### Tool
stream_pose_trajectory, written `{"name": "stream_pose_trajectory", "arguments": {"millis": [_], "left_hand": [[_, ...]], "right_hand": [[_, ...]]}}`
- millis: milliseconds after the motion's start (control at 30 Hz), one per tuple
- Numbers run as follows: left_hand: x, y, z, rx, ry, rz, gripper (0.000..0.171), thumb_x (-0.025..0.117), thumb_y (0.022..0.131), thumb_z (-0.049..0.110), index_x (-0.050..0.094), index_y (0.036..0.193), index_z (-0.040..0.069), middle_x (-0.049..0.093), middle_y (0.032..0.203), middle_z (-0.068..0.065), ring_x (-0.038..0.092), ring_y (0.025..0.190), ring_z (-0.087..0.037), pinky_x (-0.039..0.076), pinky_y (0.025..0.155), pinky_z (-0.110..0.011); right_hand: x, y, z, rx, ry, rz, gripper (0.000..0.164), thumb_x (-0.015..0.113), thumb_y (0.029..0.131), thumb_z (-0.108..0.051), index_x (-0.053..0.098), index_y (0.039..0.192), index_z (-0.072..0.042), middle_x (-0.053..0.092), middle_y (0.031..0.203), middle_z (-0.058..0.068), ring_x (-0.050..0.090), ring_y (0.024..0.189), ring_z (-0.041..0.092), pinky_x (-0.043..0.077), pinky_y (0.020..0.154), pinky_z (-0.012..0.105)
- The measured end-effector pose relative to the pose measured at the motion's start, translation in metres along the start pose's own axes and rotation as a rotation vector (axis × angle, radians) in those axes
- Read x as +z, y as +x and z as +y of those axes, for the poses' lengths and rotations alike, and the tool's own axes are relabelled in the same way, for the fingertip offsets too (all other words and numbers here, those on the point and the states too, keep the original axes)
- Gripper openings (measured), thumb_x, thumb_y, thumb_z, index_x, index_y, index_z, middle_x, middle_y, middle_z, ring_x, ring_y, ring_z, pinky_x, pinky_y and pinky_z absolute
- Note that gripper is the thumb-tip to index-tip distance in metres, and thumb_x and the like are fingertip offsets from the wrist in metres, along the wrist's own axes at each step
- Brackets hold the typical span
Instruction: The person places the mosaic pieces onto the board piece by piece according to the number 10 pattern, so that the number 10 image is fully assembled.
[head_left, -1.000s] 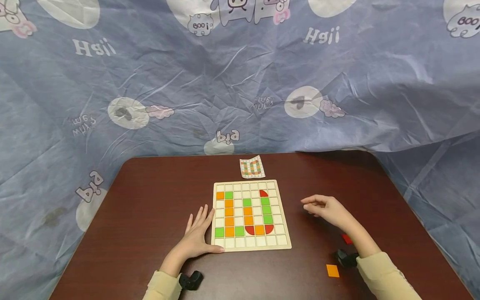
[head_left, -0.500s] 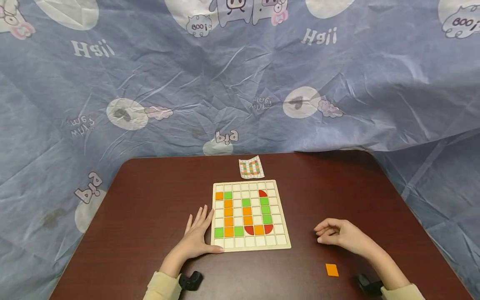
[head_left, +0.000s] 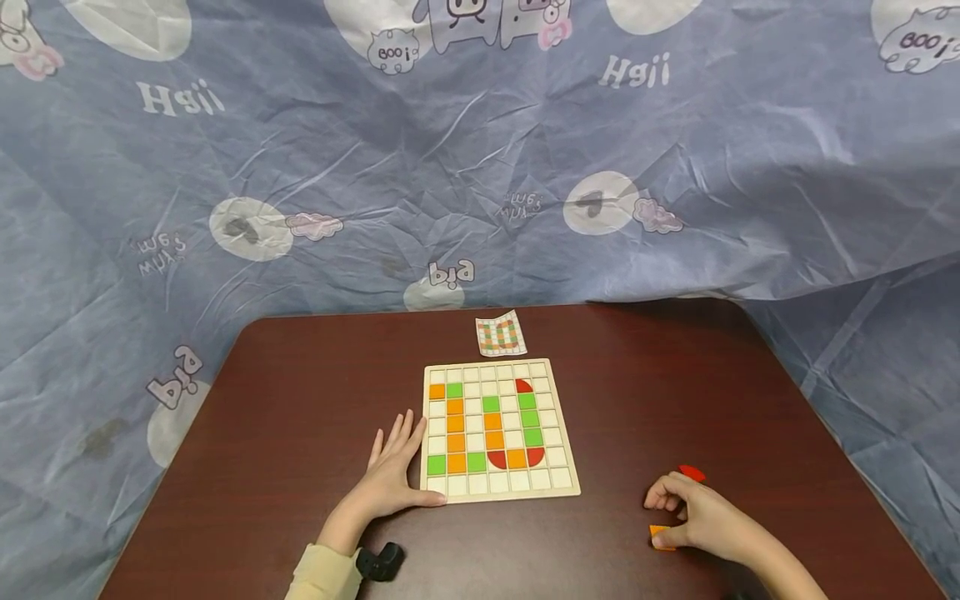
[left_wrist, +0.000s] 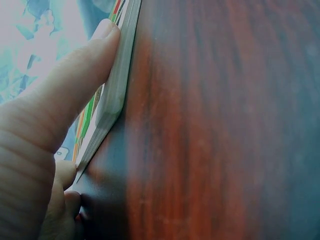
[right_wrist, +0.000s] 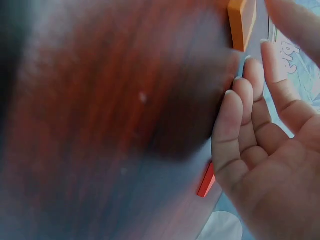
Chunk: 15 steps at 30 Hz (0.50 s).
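Note:
A pale square grid board [head_left: 498, 481] lies mid-table with orange, green and red tiles set in several of its cells. My left hand [head_left: 386, 487] rests at its left side, fingers spread along the edge, thumb over the near-left corner; the left wrist view shows that thumb against the rim. Over to the right, my right hand [head_left: 701, 512] is low over the table, with its thumb overlapping a loose orange square tile [head_left: 657, 529] in the head view. The right wrist view shows that tile beyond the fingertips, between thumb and forefinger. A red piece [head_left: 692, 472] lies just behind the knuckles.
Behind the board lies a small curled paper card [head_left: 501, 335] printed with a coloured grid pattern. A blue patterned cloth [head_left: 420, 167] hangs behind the dark wooden table [head_left: 322, 367]. A black device [head_left: 381, 562] sits at the left wrist.
My right hand has moved from beside the board back toward the near right, down to the orange tile. The red piece shows again behind it. My left hand stays on the board.

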<state>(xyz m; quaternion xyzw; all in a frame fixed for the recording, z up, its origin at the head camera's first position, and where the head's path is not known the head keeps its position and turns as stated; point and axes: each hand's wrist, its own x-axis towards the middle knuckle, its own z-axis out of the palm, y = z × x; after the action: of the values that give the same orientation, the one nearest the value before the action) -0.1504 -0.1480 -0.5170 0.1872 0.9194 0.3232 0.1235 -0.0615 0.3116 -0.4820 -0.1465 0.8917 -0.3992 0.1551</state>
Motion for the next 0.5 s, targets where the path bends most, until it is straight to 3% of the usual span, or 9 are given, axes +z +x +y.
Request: {"name": "stream_pose_trajectory", "arguments": {"millis": [300,500], "left_hand": [[0.0016,-0.0001,-0.0021,0.005,0.003,0.008,0.124,0.087,0.066,0.052,0.017,0.158,0.007,0.004,0.165,-0.019,0.000,0.153,-0.038,-0.005,0.120,-0.060],[0.0023,0.0007,-0.0025,0.003,-0.001,0.005,0.124,0.086,0.066,0.053,0.017,0.158,0.007,0.003,0.165,-0.018,0.000,0.154,-0.037,-0.005,0.120,-0.060]], "right_hand": [[0.0039,-0.0030,-0.0003,-0.014,-0.064,0.001,0.033,0.085,0.075,-0.025,0.060,0.094,-0.013,0.050,0.088,-0.006,0.046,0.077,0.000,0.045,0.063,0.021],[0.0083,-0.0031,-0.0014,-0.074,-0.137,0.084,0.026,0.084,0.076,-0.021,0.062,0.089,-0.016,0.054,0.083,-0.011,0.048,0.073,-0.001,0.045,0.060,0.021]]}}
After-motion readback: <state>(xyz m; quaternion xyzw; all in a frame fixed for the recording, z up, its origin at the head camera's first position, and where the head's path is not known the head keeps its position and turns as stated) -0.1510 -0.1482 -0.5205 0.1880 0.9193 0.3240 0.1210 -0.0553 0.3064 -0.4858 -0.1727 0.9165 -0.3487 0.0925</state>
